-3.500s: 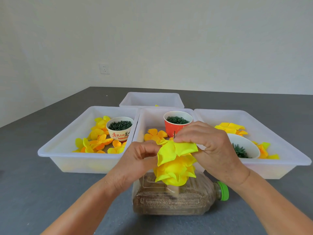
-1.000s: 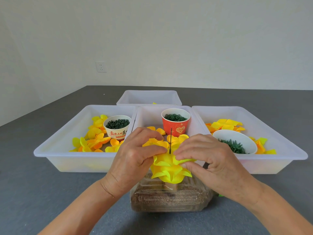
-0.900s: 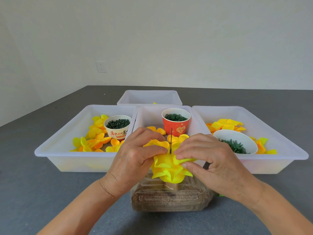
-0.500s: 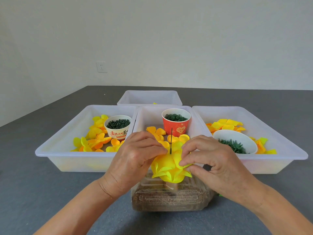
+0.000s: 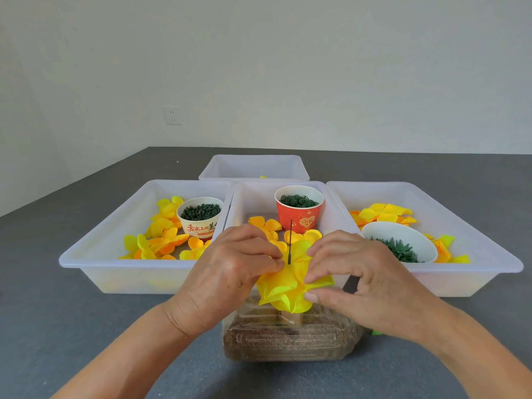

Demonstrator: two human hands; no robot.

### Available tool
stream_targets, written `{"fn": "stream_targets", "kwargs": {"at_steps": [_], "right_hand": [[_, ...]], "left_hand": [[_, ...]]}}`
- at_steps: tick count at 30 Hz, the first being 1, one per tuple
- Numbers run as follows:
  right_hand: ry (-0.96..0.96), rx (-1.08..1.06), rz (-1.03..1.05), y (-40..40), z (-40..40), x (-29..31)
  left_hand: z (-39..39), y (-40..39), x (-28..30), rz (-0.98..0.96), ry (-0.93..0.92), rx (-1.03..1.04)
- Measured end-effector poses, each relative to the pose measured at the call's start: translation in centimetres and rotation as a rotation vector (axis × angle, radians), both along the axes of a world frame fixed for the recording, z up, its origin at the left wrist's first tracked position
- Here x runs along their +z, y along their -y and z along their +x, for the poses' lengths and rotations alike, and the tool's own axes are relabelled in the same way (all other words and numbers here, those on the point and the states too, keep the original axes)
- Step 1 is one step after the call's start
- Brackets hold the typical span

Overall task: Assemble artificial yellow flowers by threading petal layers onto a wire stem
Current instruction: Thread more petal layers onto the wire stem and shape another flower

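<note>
Writing: the white paper cup (image 5: pixel 200 217) in the left tray (image 5: pixel 95 254) carries red Chinese characters along its side; they read partly as "舌尖上的", the rest cut off by the tray wall. The red cup (image 5: pixel 299 210) in the middle tray (image 5: pixel 244 194) has a pale heart-shaped emblem with small characters, too small to read. No other legible labels.

Grip, left hand (image 5: pixel 230 272): fingers curled, fingertips pressed down on the left upper side of the yellow flower (image 5: pixel 290 286), just beside the wire stem (image 5: pixel 290 240).

Grip, right hand (image 5: pixel 362 275): forefinger and thumb pinching the flower's right-hand petal fold, the other fingers curled above it.

Task thing: the flower, several bright yellow petal layers, sits threaded on the dark wire stem, which stands upright through its centre and pokes up above it in front of the red cup. The flower sits over a clear plastic bottle (image 5: pixel 288 338) lying on its side on the grey desk (image 5: pixel 72 326), filled with brown granular matter; a bit of green shows at the bottle's right end.

Around: loose yellow and orange petal pieces (image 5: pixel 161 240) in the left tray, more in the middle tray and in the right tray (image 5: pixel 489 254). Both cups hold dark green small parts. A white bowl (image 5: pixel 400 240) in the right tray holds dark green spiky parts. A fourth tray (image 5: pixel 253 168) stands behind, a speck of yellow visible in it. White socket (image 5: pixel 172 115) on the wall.
</note>
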State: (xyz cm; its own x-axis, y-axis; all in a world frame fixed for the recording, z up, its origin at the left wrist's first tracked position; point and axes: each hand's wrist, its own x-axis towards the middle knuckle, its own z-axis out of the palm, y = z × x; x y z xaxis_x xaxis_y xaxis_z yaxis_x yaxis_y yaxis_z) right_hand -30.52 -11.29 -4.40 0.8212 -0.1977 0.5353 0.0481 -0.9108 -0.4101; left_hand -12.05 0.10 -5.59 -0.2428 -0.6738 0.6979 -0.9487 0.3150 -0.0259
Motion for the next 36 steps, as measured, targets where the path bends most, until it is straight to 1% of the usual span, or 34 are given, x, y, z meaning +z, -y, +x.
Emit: {"fn": "stream_targets", "kwargs": {"at_steps": [2,5,7,10,13,17,19,22,25,27,28,30,31,36], "right_hand": [[0.046,-0.017,0.109,-0.2,0.4,0.4],[0.102,-0.095,0.195,-0.4,1.6,0.9],[0.074,-0.155,0.243,-0.6,2.4,1.0],[-0.021,-0.249,0.271,-0.7,3.2,0.6],[-0.060,-0.280,0.334,-0.7,3.5,0.2],[-0.062,-0.306,0.383,-0.8,3.6,0.1],[-0.067,-0.306,0.384,-0.8,3.7,0.1],[-0.066,-0.310,0.390,-0.8,3.8,0.1],[-0.064,-0.320,0.394,-0.9,3.7,0.0],[-0.058,-0.316,0.393,-1.0,3.7,0.0],[-0.054,-0.314,0.389,-1.0,3.7,0.0],[-0.053,-0.311,0.373,-0.9,3.8,0.0],[-0.056,-0.310,0.368,-0.8,3.8,0.0],[0.000,-0.311,0.363,-0.5,3.9,-1.1]], "left_hand": [[0.0,0.0,0.0,-0.001,0.018,0.005],[0.0,0.0,-0.1,-0.003,0.040,0.012],[0.1,0.0,-0.2,-0.008,0.050,0.014],[0.1,0.0,-0.3,-0.006,0.037,0.015],[0.2,0.1,-0.9,-0.004,-0.019,0.016],[0.5,0.5,-1.4,0.057,-0.214,0.125],[0.8,0.9,-1.3,0.097,-0.255,0.140],[0.9,1.3,-0.7,0.146,-0.245,0.110],[0.7,1.0,-0.2,0.177,-0.154,0.125],[0.8,0.7,0.4,0.147,-0.117,0.138],[0.8,0.6,0.7,0.099,-0.149,0.140],[0.4,0.4,1.3,0.017,-0.329,0.140],[-0.1,0.2,1.6,0.011,-0.424,0.125],[-2.2,0.5,0.1,0.152,-0.745,0.108]]}}
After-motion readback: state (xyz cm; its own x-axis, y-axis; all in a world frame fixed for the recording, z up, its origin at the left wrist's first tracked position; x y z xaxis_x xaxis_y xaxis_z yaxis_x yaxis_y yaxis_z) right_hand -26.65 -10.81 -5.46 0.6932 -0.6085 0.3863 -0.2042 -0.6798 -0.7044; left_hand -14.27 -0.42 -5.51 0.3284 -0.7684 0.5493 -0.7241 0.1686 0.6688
